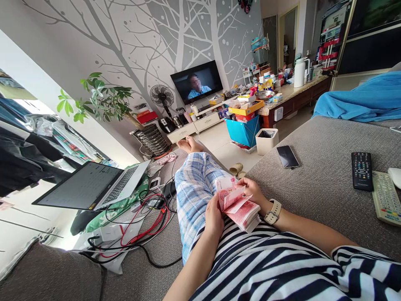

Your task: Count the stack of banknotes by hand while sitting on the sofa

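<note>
A thick stack of red and pink banknotes (242,213) lies between my two hands, above my lap. My left hand (214,215) grips the stack from its left side, with the thumb on top. At the upper right of the notes, my right hand (253,190) has its fingers closed on them; a wristwatch (273,212) with a pale band is on that wrist. Some upper notes are lifted and fanned apart from the rest. Parts of the fingers are hidden under and behind the notes.
On the sofa (316,200) to the right lie a phone (288,156), a black remote (361,171) and a pale remote (387,196). An open laptop (103,188) and tangled cables (150,221) are on the left. Beyond my legs stand a bin (267,142) and a blue box (242,131).
</note>
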Demonstrator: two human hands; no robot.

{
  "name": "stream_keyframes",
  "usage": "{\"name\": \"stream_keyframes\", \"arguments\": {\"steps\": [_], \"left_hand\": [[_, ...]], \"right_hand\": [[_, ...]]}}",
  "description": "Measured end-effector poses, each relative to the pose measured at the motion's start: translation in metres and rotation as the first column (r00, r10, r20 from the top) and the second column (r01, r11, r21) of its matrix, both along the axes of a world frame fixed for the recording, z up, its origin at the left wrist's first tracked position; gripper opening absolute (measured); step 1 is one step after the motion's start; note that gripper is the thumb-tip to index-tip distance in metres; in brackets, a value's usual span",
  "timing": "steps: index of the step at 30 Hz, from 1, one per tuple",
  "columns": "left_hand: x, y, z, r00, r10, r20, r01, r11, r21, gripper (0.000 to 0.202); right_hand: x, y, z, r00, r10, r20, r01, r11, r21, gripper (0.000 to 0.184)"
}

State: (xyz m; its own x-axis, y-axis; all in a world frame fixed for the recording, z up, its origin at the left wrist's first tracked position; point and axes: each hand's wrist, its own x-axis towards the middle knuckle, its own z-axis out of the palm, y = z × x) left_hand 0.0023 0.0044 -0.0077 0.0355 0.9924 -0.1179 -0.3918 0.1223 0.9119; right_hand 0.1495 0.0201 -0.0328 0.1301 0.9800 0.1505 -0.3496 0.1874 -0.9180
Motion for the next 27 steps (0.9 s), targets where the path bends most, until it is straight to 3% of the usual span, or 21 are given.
{"name": "stream_keyframes", "arguments": {"steps": [7, 14, 20, 27], "left_hand": [[0.000, 0.001, -0.001, 1.000, 0.023, 0.010, -0.023, 0.999, -0.026, 0.028], [-0.003, 0.004, 0.003, 0.988, -0.060, 0.146, 0.066, 0.997, -0.038, 0.033], [-0.010, 0.006, 0.006, 0.972, 0.011, 0.234, 0.015, 0.994, -0.108, 0.031], [-0.009, 0.002, 0.014, 0.967, -0.039, 0.252, 0.069, 0.991, -0.111, 0.033]], "right_hand": [[0.001, -0.001, 0.001, 0.997, 0.045, -0.070, -0.045, 0.999, -0.012, 0.023], [0.003, -0.010, 0.011, 0.954, 0.230, -0.190, -0.225, 0.973, 0.046, 0.012], [0.001, -0.012, 0.011, 0.946, 0.321, -0.053, -0.308, 0.936, 0.167, 0.014], [0.002, -0.007, 0.003, 0.947, 0.300, 0.117, -0.321, 0.898, 0.301, 0.027]]}}
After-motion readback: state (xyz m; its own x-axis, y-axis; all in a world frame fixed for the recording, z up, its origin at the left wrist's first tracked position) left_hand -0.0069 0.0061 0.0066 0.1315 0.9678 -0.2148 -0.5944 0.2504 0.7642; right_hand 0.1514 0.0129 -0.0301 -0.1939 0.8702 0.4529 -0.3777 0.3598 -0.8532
